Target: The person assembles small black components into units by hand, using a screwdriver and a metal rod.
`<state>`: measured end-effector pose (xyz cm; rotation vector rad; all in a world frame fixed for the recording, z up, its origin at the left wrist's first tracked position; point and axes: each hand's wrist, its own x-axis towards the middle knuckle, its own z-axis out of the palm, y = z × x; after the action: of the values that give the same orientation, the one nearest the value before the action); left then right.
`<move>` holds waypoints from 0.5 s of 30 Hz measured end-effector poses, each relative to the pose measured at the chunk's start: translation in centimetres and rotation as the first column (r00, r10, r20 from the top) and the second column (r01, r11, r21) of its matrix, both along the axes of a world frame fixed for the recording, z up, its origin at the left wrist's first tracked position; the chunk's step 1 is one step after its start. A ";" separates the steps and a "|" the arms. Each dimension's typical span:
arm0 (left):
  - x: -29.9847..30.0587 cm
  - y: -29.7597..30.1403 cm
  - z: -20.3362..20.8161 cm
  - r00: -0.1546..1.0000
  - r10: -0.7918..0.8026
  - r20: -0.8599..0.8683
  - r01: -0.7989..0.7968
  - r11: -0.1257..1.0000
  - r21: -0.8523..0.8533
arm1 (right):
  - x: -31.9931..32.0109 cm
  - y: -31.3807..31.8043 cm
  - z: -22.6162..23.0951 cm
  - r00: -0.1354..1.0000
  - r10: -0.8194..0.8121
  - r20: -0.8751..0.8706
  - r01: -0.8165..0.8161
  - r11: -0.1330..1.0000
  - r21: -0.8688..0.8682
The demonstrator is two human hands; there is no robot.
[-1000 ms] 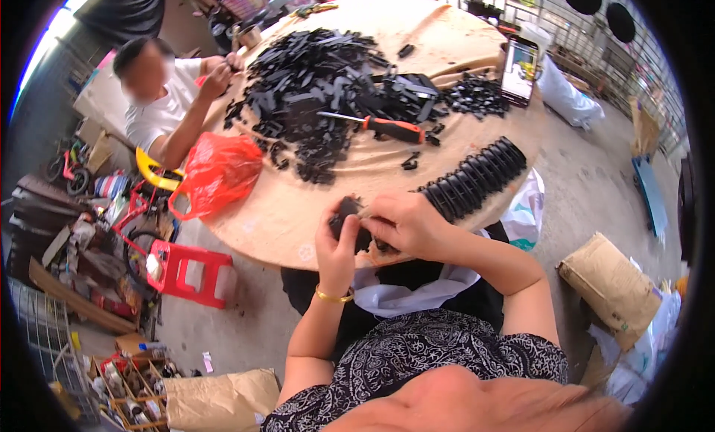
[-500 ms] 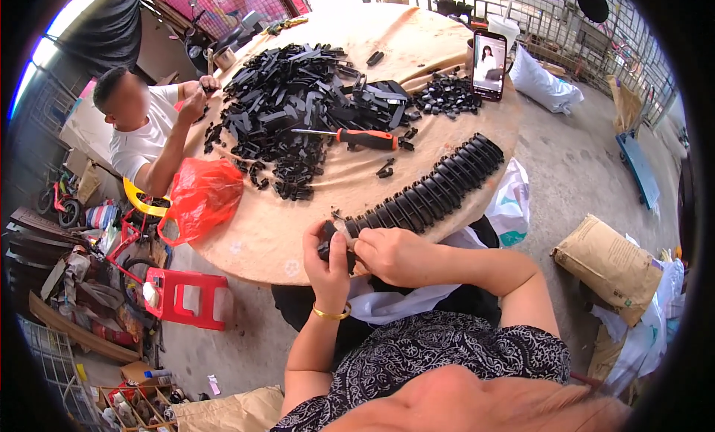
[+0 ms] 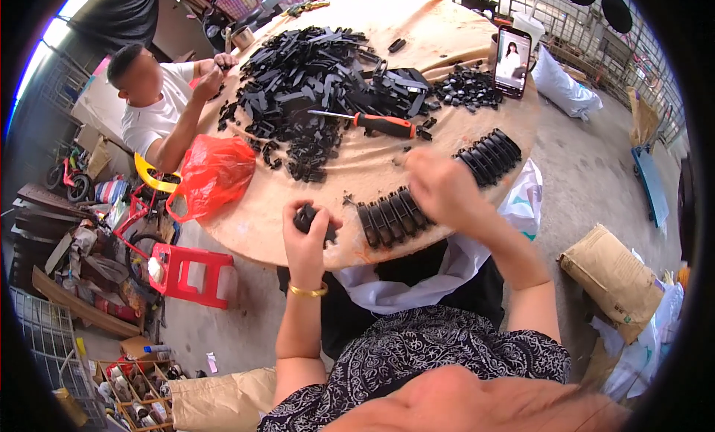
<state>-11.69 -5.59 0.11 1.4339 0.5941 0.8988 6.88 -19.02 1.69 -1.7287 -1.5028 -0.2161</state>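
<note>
My left hand (image 3: 302, 242), with a gold bracelet at its wrist, is closed around a small black plastic part (image 3: 304, 218) at the table's near edge. My right hand (image 3: 445, 188) is blurred by motion above the middle of a curved row of black plastic pieces (image 3: 391, 217), hiding part of it; whether it holds anything I cannot tell. Beyond it lies a screwdriver (image 3: 383, 125) with a red and black handle. A large heap of loose black plastic parts (image 3: 298, 89) covers the table's far left, and a smaller pile of little black pieces (image 3: 468, 89) sits to its right.
On the cloth-covered round table (image 3: 462, 30), a phone (image 3: 512, 59) stands upright at the far right. A red plastic bag (image 3: 216, 175) lies at the left edge, near a co-worker (image 3: 160, 104) handling something small. A white bag (image 3: 387, 287) hangs below the near edge; a red stool (image 3: 190, 272) stands left.
My right hand has left my left hand and moved right and away, over the row. My left hand has moved slightly left, still holding the black part. The whole view has shifted slightly.
</note>
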 end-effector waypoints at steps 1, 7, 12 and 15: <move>-0.4 1.0 0.0 0.990 -0.056 -0.130 0.056 0.998 -0.010 | 1.4 0.5 -0.1 0.998 -0.062 0.032 0.062 0.998 -0.021; 1.0 -0.5 0.4 0.736 0.190 -0.650 0.361 0.702 0.614 | 3.6 3.8 -1.5 0.977 -0.025 0.209 0.088 0.950 -0.299; 1.6 -0.9 0.7 0.704 0.149 -0.695 0.442 0.674 0.592 | 4.1 5.1 -1.9 0.951 0.091 0.296 0.031 0.923 -0.383; 1.4 -1.0 0.5 0.785 0.086 -0.613 0.344 0.762 0.548 | 3.1 4.5 -1.4 0.989 0.047 0.137 -0.017 0.977 -0.211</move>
<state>-10.30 -6.63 0.61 2.4202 0.6691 0.5016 9.94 -14.54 0.30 -1.8859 -1.7068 -0.1711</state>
